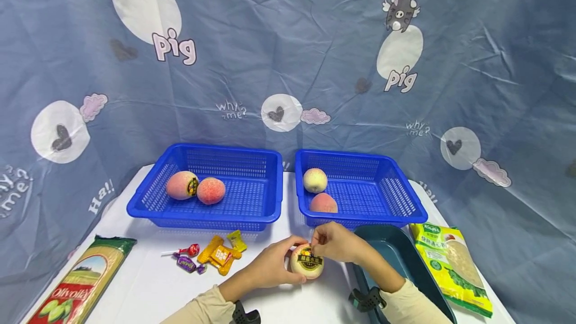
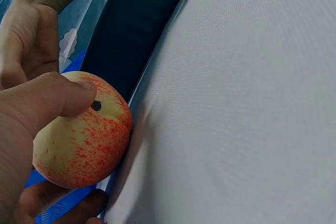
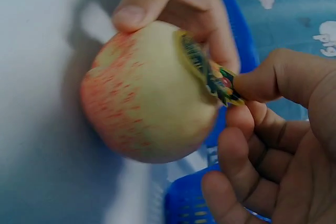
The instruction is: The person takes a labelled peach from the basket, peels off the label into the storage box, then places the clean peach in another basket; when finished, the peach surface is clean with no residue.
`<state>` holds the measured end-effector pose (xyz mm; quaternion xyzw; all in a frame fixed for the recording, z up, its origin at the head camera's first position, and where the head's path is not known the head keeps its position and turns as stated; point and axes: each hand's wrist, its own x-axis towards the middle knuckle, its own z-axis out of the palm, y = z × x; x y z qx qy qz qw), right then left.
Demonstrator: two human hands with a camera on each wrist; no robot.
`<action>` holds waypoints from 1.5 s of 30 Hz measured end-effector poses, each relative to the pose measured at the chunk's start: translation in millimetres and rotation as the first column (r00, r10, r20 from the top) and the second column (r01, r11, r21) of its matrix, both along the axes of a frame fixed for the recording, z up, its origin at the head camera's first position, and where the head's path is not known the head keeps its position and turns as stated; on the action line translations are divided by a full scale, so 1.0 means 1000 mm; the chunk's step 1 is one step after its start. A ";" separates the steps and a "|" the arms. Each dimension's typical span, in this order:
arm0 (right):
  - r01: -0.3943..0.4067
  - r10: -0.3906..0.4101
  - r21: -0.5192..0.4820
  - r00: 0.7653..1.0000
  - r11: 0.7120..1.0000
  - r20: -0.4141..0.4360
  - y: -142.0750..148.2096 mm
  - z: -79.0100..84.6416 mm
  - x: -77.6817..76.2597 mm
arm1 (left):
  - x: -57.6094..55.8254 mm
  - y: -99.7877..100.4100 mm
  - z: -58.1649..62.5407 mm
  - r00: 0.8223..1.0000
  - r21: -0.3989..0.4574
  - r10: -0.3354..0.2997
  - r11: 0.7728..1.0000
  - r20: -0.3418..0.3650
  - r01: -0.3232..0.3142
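My left hand (image 1: 275, 264) grips a yellow peach with red speckles (image 3: 149, 103) low over the white table, thumb close to its dark stem end in the left wrist view. On the peach's side is a black and gold sticker (image 3: 195, 62). Thumb and index finger of my right hand (image 1: 338, 242) pinch one end of the sticker. In the right wrist view that end stands away from the skin, while the other end lies against the peach. The right hand's other fingers (image 3: 236, 153) are loosely curled beside the fruit.
The left blue basket (image 1: 252, 221) holds two peaches; the right blue basket (image 1: 411, 209) also holds two. A dark green tray (image 1: 407, 254) lies under my right forearm. Candies (image 1: 220, 255), an Olivoila pasta bag (image 1: 83, 284) and a yellow Knorr bag (image 1: 452, 264) lie around.
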<state>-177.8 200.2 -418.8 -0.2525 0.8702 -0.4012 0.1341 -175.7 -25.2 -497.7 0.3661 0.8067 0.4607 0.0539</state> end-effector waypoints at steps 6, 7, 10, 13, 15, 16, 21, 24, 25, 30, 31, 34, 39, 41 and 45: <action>-0.094 0.108 -0.173 0.991 0.980 0.077 0.014 0.020 0.005 | 0.000 -0.001 -0.002 1.000 -0.004 0.000 1.000 0.025 0.000; -0.098 0.117 -0.204 0.989 0.974 0.085 0.019 0.024 0.005 | 0.000 -0.001 -0.002 1.000 -0.002 0.001 1.000 0.026 -0.001; -0.082 0.105 -0.264 0.992 0.961 0.075 0.043 0.040 0.006 | 0.000 0.000 -0.001 1.000 -0.003 0.011 1.000 0.018 -0.011; -0.008 0.026 -0.267 0.998 0.964 0.062 0.074 0.052 0.006 | 0.000 0.000 0.000 1.000 -0.009 0.022 1.000 0.008 -0.022; 0.045 -0.030 -0.246 0.997 0.968 0.065 0.096 0.053 0.005 | 0.000 -0.001 0.001 1.000 -0.018 0.028 0.999 -0.001 -0.028; 0.071 -0.056 -0.228 0.996 0.971 0.071 0.108 0.053 0.005 | -0.001 -0.001 0.002 0.999 -0.021 0.031 0.999 -0.006 -0.031; 0.125 -0.104 -0.131 0.982 0.983 0.159 0.150 0.030 0.004 | -0.002 -0.001 0.003 0.999 -0.025 0.038 0.999 -0.014 -0.038; 0.130 -0.118 -0.057 0.975 0.990 0.188 0.160 0.012 0.005 | -0.002 -0.001 0.001 0.999 -0.026 0.036 0.999 -0.011 -0.037; 0.130 -0.122 -0.030 0.974 0.991 0.189 0.161 0.007 0.005 | -0.002 -0.001 0.000 0.999 -0.027 0.036 0.999 -0.009 -0.036; 0.112 -0.122 0.106 0.987 0.988 0.100 0.158 -0.011 0.007 | -0.002 0.000 -0.003 0.999 -0.019 0.035 0.999 0.000 -0.035; 0.113 -0.124 0.139 0.989 0.984 0.075 0.156 -0.012 0.007 | -0.002 0.000 -0.003 0.999 -0.013 0.034 0.999 0.001 -0.034; 0.145 -0.152 0.235 0.988 0.961 0.013 0.154 -0.014 0.007 | -0.002 0.000 -0.003 0.999 -0.002 0.034 0.999 0.004 -0.034; 0.182 -0.180 0.288 0.983 0.940 -0.032 0.152 -0.012 0.008 | -0.001 0.000 -0.002 0.999 -0.006 0.032 0.999 0.008 -0.032; 0.159 -0.157 0.257 0.987 0.953 -0.027 0.153 -0.008 0.007 | -0.001 0.000 -0.001 0.999 -0.009 0.031 0.999 0.011 -0.030; 0.109 -0.111 0.072 0.994 0.991 0.024 0.166 0.009 0.007 | -0.002 0.000 0.001 1.000 -0.009 0.023 1.000 0.012 -0.023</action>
